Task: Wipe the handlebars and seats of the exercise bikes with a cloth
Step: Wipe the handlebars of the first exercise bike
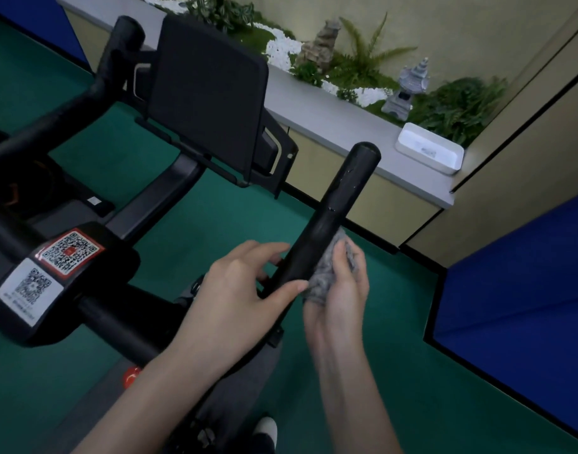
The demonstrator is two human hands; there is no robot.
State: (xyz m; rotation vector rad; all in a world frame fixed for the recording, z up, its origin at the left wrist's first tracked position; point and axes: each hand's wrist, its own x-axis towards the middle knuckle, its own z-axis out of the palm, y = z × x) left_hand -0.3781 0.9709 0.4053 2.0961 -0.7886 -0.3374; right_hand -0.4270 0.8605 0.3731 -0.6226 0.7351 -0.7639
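A black exercise bike fills the left and middle of the view. Its right handlebar grip (340, 204) points up and away from me. My right hand (338, 290) holds a crumpled grey cloth (327, 273) against the right side of that grip, low on the bar. My left hand (245, 286) rests on the same bar from the left, thumb laid over the top near the cloth, fingers stretched behind. The left handlebar (117, 60) rises at the upper left. The seat is out of view.
The bike's dark screen (209, 96) stands ahead, and a stem pad with two QR stickers (52, 273) sits at the left. A grey ledge (330, 122) holds a white tray (430, 149) and plants. Blue panels (517, 290) stand at the right on green floor.
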